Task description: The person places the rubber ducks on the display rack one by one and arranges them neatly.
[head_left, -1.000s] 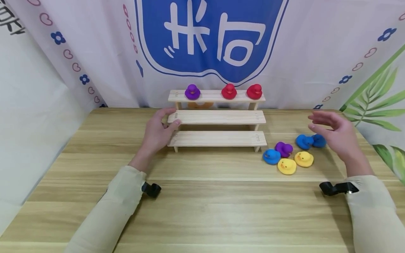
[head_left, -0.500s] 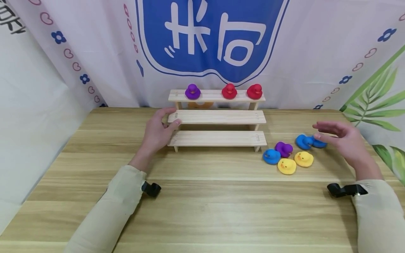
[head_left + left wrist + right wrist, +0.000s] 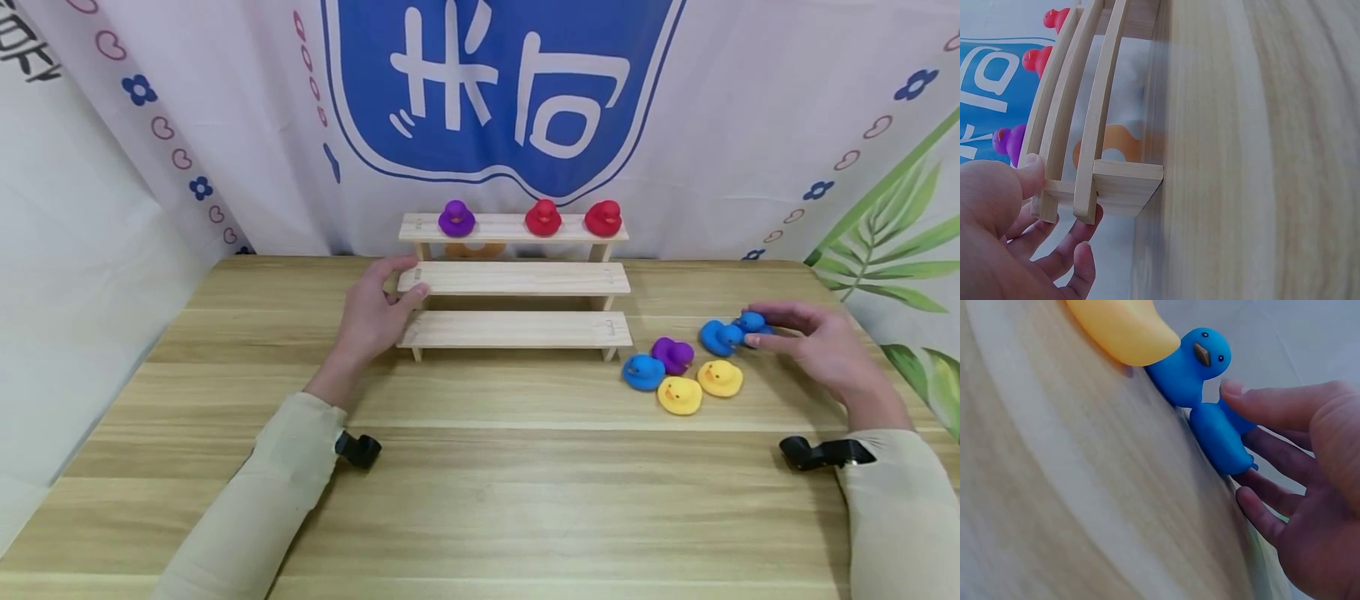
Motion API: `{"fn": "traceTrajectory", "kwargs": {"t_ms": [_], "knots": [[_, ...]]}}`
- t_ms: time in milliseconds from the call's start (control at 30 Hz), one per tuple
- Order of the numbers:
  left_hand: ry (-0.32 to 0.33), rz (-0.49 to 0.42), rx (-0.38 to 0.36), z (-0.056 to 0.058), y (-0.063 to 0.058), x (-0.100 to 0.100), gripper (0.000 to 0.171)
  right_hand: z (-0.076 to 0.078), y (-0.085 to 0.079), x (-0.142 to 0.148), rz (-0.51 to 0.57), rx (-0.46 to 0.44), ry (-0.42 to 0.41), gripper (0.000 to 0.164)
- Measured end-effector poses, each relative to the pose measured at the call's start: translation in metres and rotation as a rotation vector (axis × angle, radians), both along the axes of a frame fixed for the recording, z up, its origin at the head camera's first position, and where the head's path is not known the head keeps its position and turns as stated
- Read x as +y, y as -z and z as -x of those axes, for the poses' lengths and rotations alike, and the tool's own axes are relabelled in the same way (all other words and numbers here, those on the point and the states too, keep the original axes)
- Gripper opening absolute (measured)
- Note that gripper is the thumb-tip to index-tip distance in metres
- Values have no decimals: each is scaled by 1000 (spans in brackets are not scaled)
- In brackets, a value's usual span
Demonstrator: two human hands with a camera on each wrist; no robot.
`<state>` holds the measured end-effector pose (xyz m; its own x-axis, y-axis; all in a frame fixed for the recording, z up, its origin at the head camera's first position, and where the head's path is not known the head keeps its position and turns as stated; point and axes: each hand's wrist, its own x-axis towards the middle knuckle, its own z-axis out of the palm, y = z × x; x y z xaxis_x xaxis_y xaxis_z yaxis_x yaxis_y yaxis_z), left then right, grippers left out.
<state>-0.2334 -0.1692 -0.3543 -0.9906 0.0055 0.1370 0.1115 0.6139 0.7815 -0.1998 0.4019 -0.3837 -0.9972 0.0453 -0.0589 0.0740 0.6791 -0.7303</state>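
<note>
My left hand grips the left end of a three-step wooden display rack; the thumb lies over the middle board and the fingers reach behind and under it. In the left wrist view the fingertips touch the board ends. At the right, my right hand is round the farther blue rubber duck, thumb on one side and fingers on the other, partly hiding it. A second blue duck sits against it. On the top board stand a purple duck and two red ducks.
Left of the right hand lie a purple duck, another blue duck and two yellow ducks on the wooden table. Behind the rack hangs a white cloth with a blue emblem.
My right hand has moved right and down onto the farther blue duck, its thumb and fingers closing round it. The left hand keeps its hold on the rack.
</note>
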Motion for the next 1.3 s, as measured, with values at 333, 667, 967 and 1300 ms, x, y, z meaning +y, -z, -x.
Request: {"fn": "traceTrajectory", "kwargs": {"t_ms": [333,667,967,1300], "knots": [[-2,-3,7,2,0,-1,51,5,2,-5,-97,8,36,73],[-3,-3,19,2,-1,-2,50,5,-8,-10,-95,43,71,71],[10,-2,24,1,1,1,49,0,-22,-20,-67,90,84,61],[4,2,30,0,2,-1,50,4,-34,-50,-81,177,12,49]]}}
